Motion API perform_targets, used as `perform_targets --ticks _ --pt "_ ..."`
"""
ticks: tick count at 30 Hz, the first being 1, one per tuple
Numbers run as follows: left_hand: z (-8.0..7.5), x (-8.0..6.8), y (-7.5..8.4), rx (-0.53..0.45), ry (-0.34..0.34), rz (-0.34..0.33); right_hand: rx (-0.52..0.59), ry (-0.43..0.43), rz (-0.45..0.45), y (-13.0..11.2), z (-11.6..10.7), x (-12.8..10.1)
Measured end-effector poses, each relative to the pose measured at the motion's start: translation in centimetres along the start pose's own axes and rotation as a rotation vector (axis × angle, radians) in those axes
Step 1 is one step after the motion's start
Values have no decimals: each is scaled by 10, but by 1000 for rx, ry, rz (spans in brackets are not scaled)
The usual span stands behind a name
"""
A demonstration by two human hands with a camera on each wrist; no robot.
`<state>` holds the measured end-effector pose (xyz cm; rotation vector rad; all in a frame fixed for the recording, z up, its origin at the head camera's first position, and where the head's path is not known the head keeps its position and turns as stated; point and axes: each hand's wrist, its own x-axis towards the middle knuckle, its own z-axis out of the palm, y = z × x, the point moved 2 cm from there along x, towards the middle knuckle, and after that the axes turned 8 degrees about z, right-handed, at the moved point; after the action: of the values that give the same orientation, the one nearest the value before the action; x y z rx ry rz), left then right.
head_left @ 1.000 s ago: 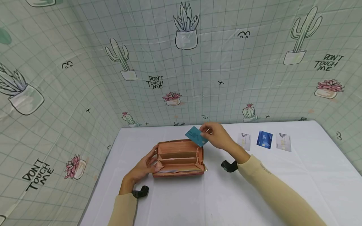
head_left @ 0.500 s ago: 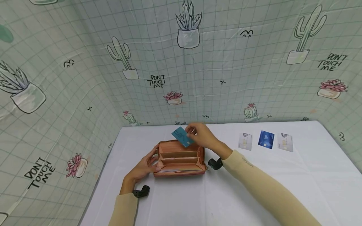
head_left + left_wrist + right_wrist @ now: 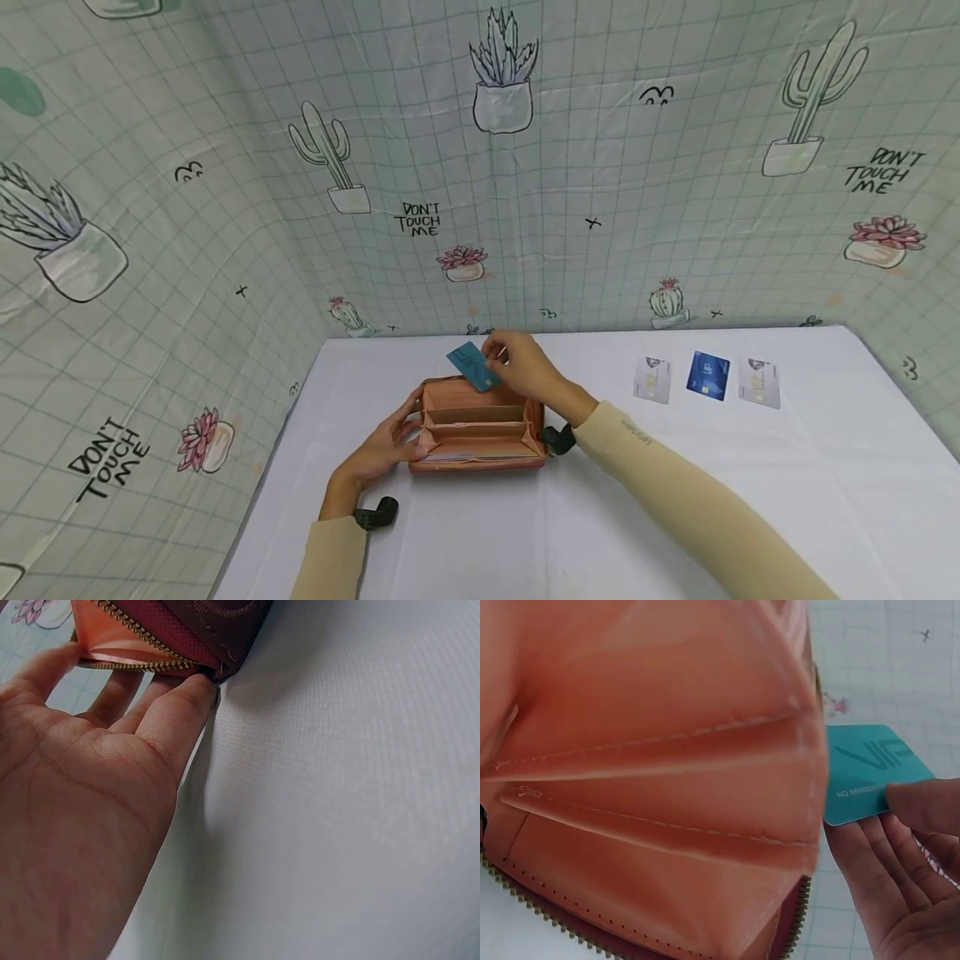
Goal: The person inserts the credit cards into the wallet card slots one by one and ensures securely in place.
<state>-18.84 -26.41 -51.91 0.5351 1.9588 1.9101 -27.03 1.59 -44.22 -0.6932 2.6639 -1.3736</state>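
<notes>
An open zip-around wallet (image 3: 480, 417) with an orange-pink lining and several compartments stands on the white table. My left hand (image 3: 384, 446) grips its left end, the thumb at the front corner and the fingers spread toward the back. In the left wrist view, that thumb (image 3: 180, 712) presses by the brass zip. Between thumb and fingers, my right hand (image 3: 521, 362) pinches a teal VIP card (image 3: 471, 365), tilted over the wallet's back edge. From the right wrist, the card (image 3: 870, 765) appears partly behind the wallet lining (image 3: 667, 735).
Right of the wallet, a silver card (image 3: 652, 380), a blue card (image 3: 708, 375) and another silver card (image 3: 760, 383) lie in a row on the white table (image 3: 675, 467). Behind hangs a cactus-print cloth (image 3: 555, 150).
My right hand has carried the teal card leftward, from the wallet's back right corner to about the middle of its back edge. The left hand has stayed on the wallet's left end.
</notes>
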Motion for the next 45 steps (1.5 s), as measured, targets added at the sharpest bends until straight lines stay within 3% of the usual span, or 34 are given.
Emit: perform_targets --ticks 19,31,45 --pt "0 -1 -1 14 -1 7 -70 -36 -64 -3 14 8" --pt "-2 -2 -6 25 -10 3 -167 -200 -103 -7 19 20" --pt "-3 1 -4 32 -34 20 -253 -284 -146 -12 23 33"
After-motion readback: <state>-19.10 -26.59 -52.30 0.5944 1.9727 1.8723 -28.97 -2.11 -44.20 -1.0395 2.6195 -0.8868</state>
